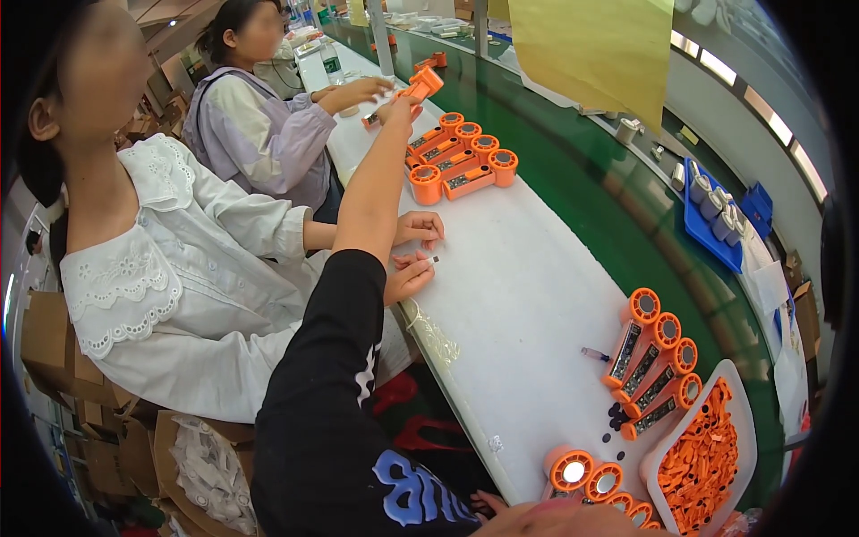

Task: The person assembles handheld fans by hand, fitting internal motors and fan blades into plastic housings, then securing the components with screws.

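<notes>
Lettering and marks, placed by the white bench (528,313).

1. Black garment (313,358), beside the bench's left edge, near end: one row of large, bold blue characters with pale outlines; part of the row is distorted by folds.

2. Same garment, farther along that bench edge: small white marking (367,376), broken by creases; unreadable.

3. Clear bottle (331,61), at the bench's far end: any label print too small to read.

4. Orange devices (642,369), on the bench's near end, circuit boards exposed: any board print too small to read.
</notes>
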A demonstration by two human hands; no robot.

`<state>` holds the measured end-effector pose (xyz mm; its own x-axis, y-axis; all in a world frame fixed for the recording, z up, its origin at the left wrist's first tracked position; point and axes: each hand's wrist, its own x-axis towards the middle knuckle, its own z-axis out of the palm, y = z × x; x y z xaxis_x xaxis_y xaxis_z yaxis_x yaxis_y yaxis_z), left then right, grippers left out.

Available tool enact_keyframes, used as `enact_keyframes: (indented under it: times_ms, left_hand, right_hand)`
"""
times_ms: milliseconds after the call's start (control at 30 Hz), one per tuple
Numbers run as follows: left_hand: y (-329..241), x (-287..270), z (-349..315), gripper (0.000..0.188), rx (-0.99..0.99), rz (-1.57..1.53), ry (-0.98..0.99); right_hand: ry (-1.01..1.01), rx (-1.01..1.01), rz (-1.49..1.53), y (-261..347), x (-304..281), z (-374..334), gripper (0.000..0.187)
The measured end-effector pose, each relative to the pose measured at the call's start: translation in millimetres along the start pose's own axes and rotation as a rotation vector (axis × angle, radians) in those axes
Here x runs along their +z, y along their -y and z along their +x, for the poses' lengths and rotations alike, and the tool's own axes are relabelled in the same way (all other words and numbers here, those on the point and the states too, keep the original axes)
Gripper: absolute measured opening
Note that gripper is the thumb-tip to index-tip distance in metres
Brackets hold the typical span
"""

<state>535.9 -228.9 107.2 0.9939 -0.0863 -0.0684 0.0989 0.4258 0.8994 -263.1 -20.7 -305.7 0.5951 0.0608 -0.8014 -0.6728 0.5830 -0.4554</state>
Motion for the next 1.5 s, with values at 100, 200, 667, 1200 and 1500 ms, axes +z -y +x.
enact_keyframes:
  times_ms: [100, 200, 667, 1200, 1500]
  left_hand:
    - [-0.1, 0.2, -0.5, 0.05, -0.078, -0.055, 0.072]
    - [16.6, 9.7, -9.2, 0.049, -0.1, -0.223, -0.021]
    - [-2.2, 87.0, -86.2, 0.004, -0.194, -0.637, 0.095]
    - [64.3, -125.8, -484.4, 0.009, -0.222, -0.171, 0.885]
    - [80.0, -146.3, -506.8, 0.007, 0.021, 0.294, 1.087]
  right_hand:
    - [-0.009, -0.029, -0.02, 7.7, 8.4, -13.8, 0.048]
    - [-0.082, -0.176, -0.088, 20.8, 19.4, -33.4, 0.046]
    - [-0.26, -0.842, -0.498, 166.4, 108.8, -173.4, 0.037]
    - [-0.703, -0.909, -0.567, 167.9, 142.2, -202.9, 0.03]
    - [-0.758, -1.019, -0.539, 159.9, 138.7, -206.0, 0.027]
